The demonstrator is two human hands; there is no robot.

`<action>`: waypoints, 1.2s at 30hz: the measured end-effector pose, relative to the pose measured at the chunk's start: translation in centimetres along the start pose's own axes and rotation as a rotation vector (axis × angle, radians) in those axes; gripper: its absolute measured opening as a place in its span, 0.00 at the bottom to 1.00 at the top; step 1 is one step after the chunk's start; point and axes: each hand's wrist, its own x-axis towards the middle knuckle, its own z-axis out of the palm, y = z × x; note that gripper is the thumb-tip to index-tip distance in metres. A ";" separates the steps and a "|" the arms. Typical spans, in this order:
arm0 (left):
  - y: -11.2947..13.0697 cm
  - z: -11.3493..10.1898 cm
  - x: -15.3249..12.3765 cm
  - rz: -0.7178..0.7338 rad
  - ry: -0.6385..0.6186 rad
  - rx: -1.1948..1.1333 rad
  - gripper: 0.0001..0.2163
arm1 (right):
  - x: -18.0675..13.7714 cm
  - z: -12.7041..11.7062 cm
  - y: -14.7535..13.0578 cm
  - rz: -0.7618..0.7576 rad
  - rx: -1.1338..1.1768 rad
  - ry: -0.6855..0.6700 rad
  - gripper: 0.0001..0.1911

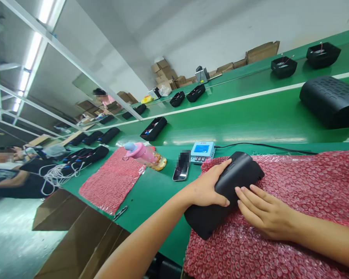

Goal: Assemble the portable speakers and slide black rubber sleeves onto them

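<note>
A long black plastic casing [225, 193] lies tilted on red bubble wrap [302, 193] in front of me. My left hand [209, 186] reaches over its top, thumb on the near side and fingers curled across the far side. Against its right side rest the stretched-out fingers of my right hand [263, 213], the palm close to the bubble wrap. The casing's underside is hidden. Just beyond it stand a small light-blue box with a screen [203, 152] and a phone [182, 166].
A pink bottle [144, 155] stands by a second bubble wrap sheet [113, 182]. On the green conveyor [235, 114] are several black casings, one [331, 100] at right. White cables [58, 174] lie at left, near a seated person [8, 178]. A cardboard box [75, 228] stands below the table edge.
</note>
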 end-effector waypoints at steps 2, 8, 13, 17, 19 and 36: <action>0.0 0.0 0.0 0.006 0.012 0.014 0.49 | 0.0 0.0 0.1 -0.018 0.000 -0.009 0.18; 0.0 0.4 0.1 0.002 0.036 0.014 0.48 | 0.1 0.0 -0.1 -0.049 0.040 0.003 0.19; 0.6 0.6 0.0 -0.025 0.028 0.047 0.48 | 0.2 -0.2 -0.4 -0.020 0.109 -0.042 0.20; 0.8 0.5 0.0 -0.058 0.018 0.058 0.49 | 0.2 -0.6 -0.5 -0.030 0.102 -0.077 0.20; 0.8 0.4 0.1 -0.073 0.015 0.038 0.49 | 0.1 -0.7 -0.3 -0.027 0.098 -0.081 0.20; 1.7 0.7 -0.4 -0.027 -0.046 0.215 0.57 | -1.4 -0.5 -3.7 -0.298 0.424 -0.064 0.10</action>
